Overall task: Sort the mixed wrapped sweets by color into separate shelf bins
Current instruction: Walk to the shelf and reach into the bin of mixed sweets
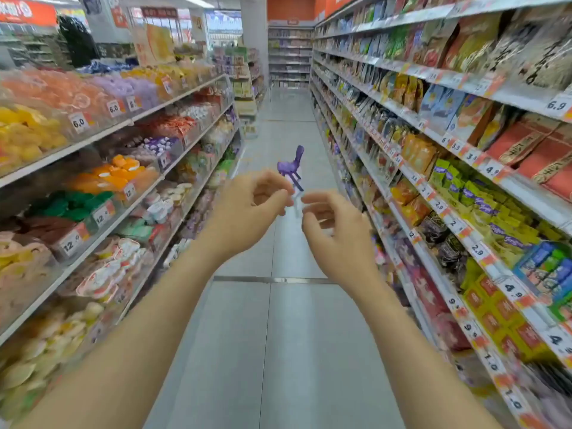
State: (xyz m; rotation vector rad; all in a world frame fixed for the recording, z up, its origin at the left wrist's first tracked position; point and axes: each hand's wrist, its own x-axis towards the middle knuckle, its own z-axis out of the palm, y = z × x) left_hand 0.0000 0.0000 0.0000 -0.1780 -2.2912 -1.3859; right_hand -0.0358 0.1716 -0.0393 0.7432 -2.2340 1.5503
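Hovering over the grey tiled floor, both hands are raised mid-aisle, near each other but not touching; behind the fingertips stands a small purple plastic chair, square in the walkway; long shelves of bagged snacks run down the right. Over on the left, clear plastic shelf bins hold the wrapped sweets: orange ones and purple ones up top, yellow ones beside them, green ones lower down; all well apart from either grip. Left hand: thumb and forefinger curled nearly together, a pale blur at the tips; cannot tell if anything is pinched. Right hand: fingers loosely curled, grip apart, holding nothing.
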